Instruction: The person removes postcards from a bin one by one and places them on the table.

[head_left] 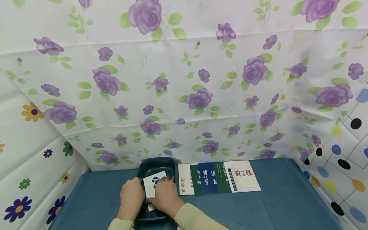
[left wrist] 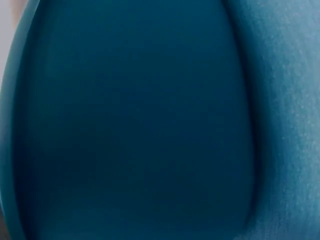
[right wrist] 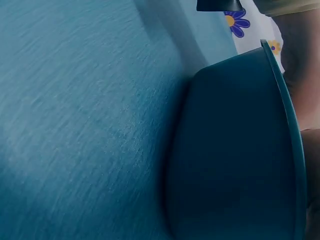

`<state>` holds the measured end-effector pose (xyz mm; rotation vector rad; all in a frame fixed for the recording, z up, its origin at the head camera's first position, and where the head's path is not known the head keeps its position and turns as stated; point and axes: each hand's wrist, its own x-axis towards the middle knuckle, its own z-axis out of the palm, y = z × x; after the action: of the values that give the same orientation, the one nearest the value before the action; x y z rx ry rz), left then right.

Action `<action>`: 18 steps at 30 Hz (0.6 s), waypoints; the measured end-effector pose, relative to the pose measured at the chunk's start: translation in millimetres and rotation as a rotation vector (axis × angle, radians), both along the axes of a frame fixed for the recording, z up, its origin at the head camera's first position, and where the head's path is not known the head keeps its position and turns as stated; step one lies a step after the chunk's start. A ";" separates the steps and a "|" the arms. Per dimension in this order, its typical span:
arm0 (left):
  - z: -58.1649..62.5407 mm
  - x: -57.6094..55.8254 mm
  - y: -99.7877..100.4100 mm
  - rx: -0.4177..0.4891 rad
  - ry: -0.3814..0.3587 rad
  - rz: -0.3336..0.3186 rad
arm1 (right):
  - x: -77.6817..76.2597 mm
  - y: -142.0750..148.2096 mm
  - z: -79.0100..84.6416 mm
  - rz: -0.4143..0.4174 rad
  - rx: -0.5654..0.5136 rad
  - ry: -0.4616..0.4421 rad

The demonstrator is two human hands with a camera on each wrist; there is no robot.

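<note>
Low in the head view, just left of centre, a white card [head_left: 150,187] lies in a dark tray [head_left: 161,164], its long axis running roughly up and down the frame. It sits between the person's hands: rightward of the left hand [head_left: 132,195], under and to the left of the right hand [head_left: 166,195]. The right hand is nearer, its thumb across the card's lower part. The left hand looks clenched at the tray's left side, but what it grasps, if anything, cannot be told. The right hand's fingertips are hidden, so its hold on the card is also uncertain. Right of the tray lies a row of overlapping cards [head_left: 218,177].

Across the left wrist view, the tray's outer wall fills the middle; no card shows.

At lower right of the right wrist view, the tray's wall appears again; a dark object [right wrist: 219,5], cut off at the top edge, is unidentifiable
</note>
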<state>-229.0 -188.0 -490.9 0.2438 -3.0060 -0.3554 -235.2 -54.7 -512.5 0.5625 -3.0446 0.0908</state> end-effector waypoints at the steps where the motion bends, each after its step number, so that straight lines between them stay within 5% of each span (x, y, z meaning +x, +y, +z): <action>1: -0.7 0.3 0.1 0.001 -0.001 -0.003 | 0.5 -0.7 -1.3 -0.016 0.028 -0.011; 10: -10.7 -0.6 0.3 -0.004 0.061 -0.014 | 3.2 -2.9 -10.9 -0.091 0.097 0.023; 18: -7.7 -3.5 -0.4 -0.021 0.030 -0.019 | -2.0 -8.2 -8.8 -0.137 0.055 0.007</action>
<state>-232.5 -188.4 -498.6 0.2057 -2.9826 -0.3263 -237.2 -63.0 -521.3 0.3552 -3.0762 0.0010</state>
